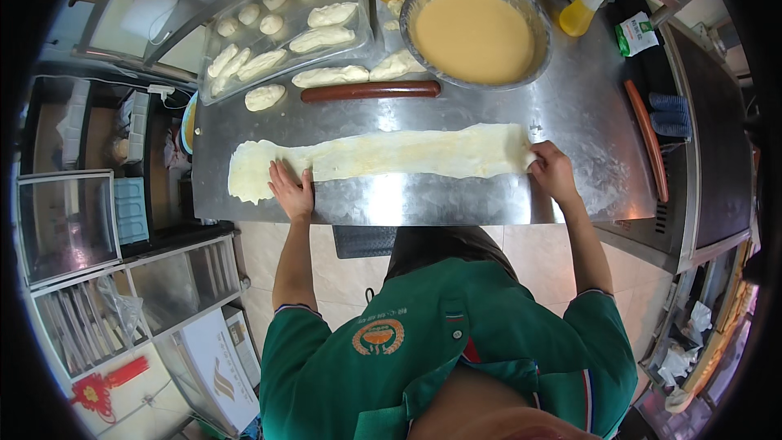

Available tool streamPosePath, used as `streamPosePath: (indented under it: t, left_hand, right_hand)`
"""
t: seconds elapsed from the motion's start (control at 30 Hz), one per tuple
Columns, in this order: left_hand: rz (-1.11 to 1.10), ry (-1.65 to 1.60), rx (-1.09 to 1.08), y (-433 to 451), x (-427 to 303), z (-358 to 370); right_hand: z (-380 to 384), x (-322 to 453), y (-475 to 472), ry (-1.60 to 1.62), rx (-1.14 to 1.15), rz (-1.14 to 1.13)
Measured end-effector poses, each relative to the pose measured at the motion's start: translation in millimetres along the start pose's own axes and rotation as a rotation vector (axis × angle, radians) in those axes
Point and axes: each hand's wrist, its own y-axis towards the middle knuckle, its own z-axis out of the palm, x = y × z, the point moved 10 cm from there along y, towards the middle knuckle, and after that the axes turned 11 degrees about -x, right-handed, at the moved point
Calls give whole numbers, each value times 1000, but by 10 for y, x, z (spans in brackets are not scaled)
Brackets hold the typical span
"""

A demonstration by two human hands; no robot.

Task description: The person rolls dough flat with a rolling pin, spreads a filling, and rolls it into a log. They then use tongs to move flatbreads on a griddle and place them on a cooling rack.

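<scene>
A long, thin sheet of dough (pixel 391 153) lies stretched from left to right across the steel worktable (pixel 342 201). Its surface looks glossy, with yellowish smears. My left hand (pixel 291 189) rests flat on the dough near its left end, fingers spread. At the opposite end, the fingers of my right hand (pixel 553 171) pinch the dough's edge. Beyond the sheet lies a brown rolling pin (pixel 370 91). Rolled dough pieces (pixel 330 76) sit just behind the pin, and a shorter dough piece (pixel 264 98) lies to its left.
A clear tray (pixel 214 88) at the back left holds dough balls and elongated pieces. A large metal bowl (pixel 545 43) contains tan batter. Squeeze bottles of yellow liquid (pixel 577 15) stand behind. Another rolling pin (pixel 647 140) lies along the right edge, near a green-and-white packet (pixel 637 35).
</scene>
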Motion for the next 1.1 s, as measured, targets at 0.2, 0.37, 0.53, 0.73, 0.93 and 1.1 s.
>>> streamPosePath:
  t: [0.2,0.37,0.53,0.73,0.93,1.1]
  left_hand:
    - [3,19,-7,-1,-2,4]
    - [-14,20,5,13,5,3]
    - [-11,26,0,15,-10,-18]
    - [-15,36,12,16,4,-5]
    - [-39,9,24,16,11,-35]
    - [-10,-40,8,35,-30,-63]
  right_hand:
    - [29,375,-157,-196,-373,-165]
    - [334,611,-289,-156,-304,-241]
    - [670,1101,-357,146,151,-727]
    - [629,1298,203,45,-92,-652]
    - [420,916,429,10,-350,-83]
    - [866,1499,41,89,-195,-538]
